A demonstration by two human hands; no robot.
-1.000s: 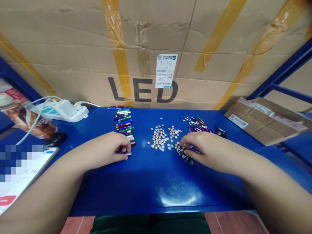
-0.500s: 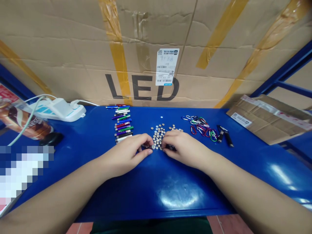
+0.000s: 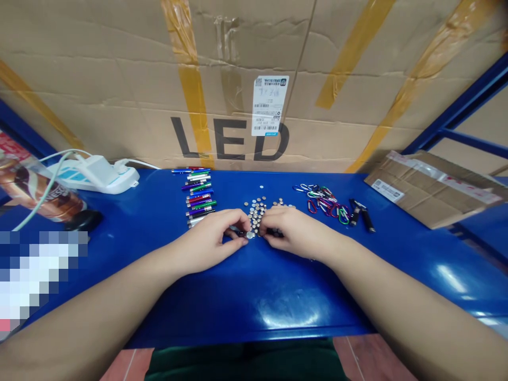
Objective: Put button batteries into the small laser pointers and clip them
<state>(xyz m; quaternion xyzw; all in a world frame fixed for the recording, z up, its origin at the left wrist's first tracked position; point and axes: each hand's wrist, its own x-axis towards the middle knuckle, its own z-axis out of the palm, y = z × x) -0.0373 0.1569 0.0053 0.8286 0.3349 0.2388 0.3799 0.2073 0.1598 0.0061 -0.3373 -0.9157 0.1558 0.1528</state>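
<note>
Small round silvery discs that look like button cells [image 3: 255, 215] lie loosely piled on the blue table [image 3: 238, 296] between my hands. My left hand [image 3: 216, 239] is curled at the pile's left edge. A small dark red tube [image 3: 239, 233] shows partly between its thumb and fingers, with a disc at the fingertips. My right hand [image 3: 289, 228] is closed at the right side of the pile, its fingertips among the discs; what they pinch is hidden. Behind my left hand, several coloured metallic pen-shaped tubes [image 3: 200, 200] lie in a column.
Coloured carabiners [image 3: 327, 203] lie right of the discs, beside black cylinders [image 3: 368, 221]. A small carton [image 3: 432, 193] stands at the right. A power strip [image 3: 99, 177] and a bottle [image 3: 51, 193] are at the left. A large cardboard box [image 3: 138, 79] walls the back.
The view has shifted slightly, so the scene sits a little higher. Both hands stay at the pile with only small finger movements.
</note>
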